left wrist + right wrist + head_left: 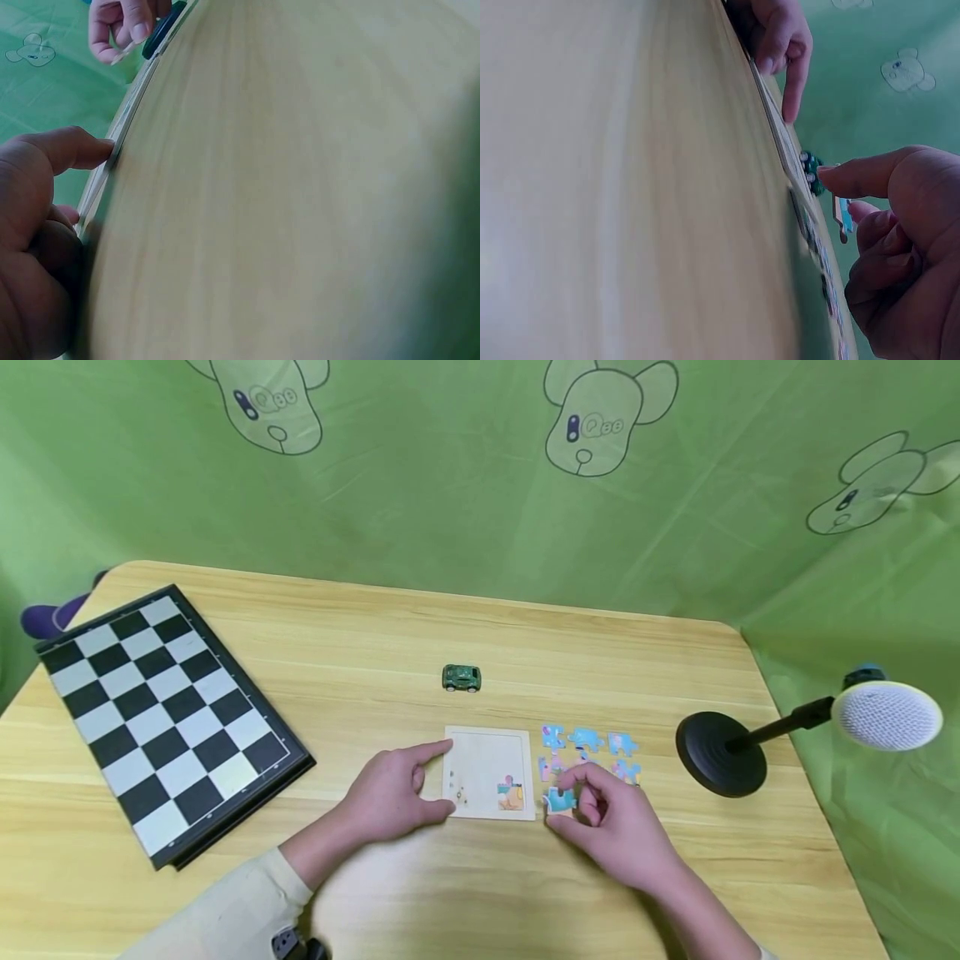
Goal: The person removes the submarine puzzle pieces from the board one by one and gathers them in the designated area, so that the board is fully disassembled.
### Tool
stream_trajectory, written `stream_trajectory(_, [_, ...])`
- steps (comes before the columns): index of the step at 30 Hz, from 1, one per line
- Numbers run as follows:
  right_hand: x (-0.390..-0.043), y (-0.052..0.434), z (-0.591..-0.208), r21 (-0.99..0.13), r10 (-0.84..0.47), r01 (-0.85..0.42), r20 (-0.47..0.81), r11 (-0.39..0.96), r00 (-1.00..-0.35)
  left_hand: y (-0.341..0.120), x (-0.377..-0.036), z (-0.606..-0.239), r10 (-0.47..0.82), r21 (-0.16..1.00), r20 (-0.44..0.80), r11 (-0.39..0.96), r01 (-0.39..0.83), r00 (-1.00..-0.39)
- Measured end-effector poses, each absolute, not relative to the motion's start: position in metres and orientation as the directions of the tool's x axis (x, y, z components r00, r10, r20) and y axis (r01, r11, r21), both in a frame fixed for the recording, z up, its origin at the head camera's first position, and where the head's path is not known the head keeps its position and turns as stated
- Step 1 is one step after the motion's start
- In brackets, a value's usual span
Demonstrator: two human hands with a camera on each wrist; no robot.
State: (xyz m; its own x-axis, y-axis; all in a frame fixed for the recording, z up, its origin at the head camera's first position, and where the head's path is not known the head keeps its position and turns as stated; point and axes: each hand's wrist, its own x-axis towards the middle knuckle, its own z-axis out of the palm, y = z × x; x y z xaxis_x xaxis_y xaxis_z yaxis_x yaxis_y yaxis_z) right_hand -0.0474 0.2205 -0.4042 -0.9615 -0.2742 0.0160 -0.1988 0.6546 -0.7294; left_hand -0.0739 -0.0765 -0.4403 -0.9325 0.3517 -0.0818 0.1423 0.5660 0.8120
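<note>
A square white puzzle tray (487,757) lies flat on the table, with a joined patch of orange and teal puzzle (511,796) in its lower right corner. My left hand (384,793) is at the tray's left side, its index fingertip and thumb tip spread apart and touching the edge. Just right of the tray, my right hand (621,828) pinches a teal and peach puzzle piece (560,802) between thumb and fingertips. In the right wrist view that piece (842,214) appears raised off the table. More loose pieces (585,739) lie beyond the right hand, some partly hidden by it.
A black-and-white chessboard (165,718) sits at the left of the wooden table (360,643). Behind the tray stands a small green toy car (461,677). At the right is a lamp-like stand (722,753) with a round black base and a white disc head.
</note>
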Motion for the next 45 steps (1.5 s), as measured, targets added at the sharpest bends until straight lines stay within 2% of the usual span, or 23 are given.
stream_trajectory(22, [-0.047,0.259,-0.412,-0.661,-0.241,-0.126,-0.085,0.74,-0.967,-0.076,-0.074,-0.44,0.345,0.81,-0.087,0.571,0.136,-0.934])
stream_trajectory(32, [-0.05,0.268,-0.413,-0.692,-0.24,-0.073,-0.148,0.718,-0.959,-0.076,-0.073,-0.439,0.351,0.814,-0.099,0.567,0.127,-0.931])
stream_trajectory(45, [-0.05,0.269,-0.418,-0.739,-0.247,-0.072,-0.131,0.67,-0.96,-0.075,-0.073,-0.44,0.343,0.812,-0.093,0.57,0.128,-0.935])
